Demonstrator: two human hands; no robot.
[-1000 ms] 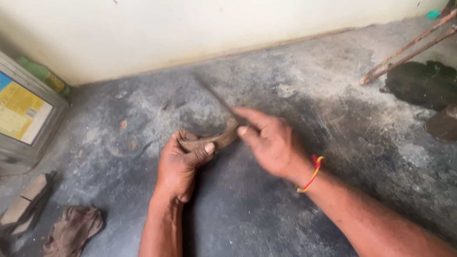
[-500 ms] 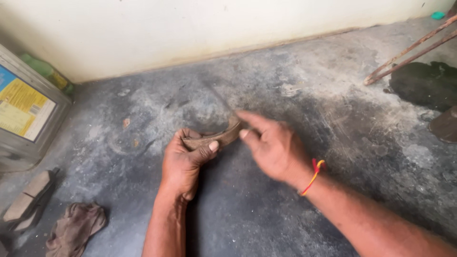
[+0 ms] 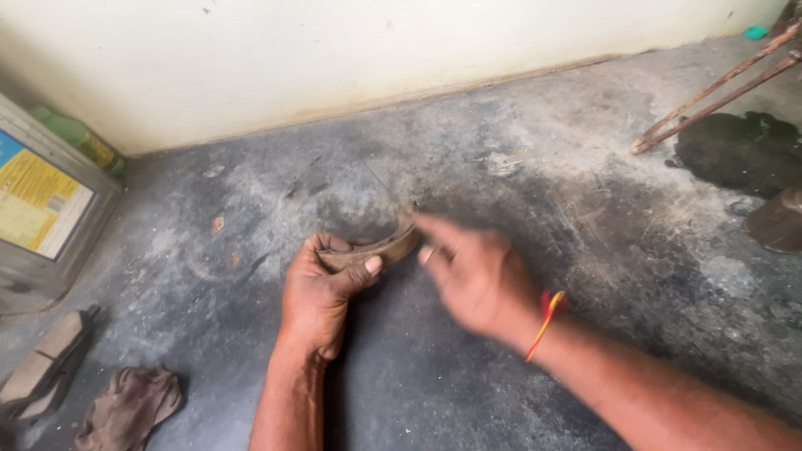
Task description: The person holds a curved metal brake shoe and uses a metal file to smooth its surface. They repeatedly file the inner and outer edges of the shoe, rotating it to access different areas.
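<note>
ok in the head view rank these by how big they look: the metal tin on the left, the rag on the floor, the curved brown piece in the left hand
1. metal tin, cut off by the frame edge yet clearly largest
2. rag
3. curved brown piece, partly hidden by the left hand

The rag and the piece look close in size, so their order is unsure.

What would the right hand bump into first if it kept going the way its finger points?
Probably the curved brown piece that the left hand grips. The right hand is blurred, but its outstretched finger points up-left and its tip already sits at that piece's upper end. Past it there is only the grey floor, then the wall.
</note>
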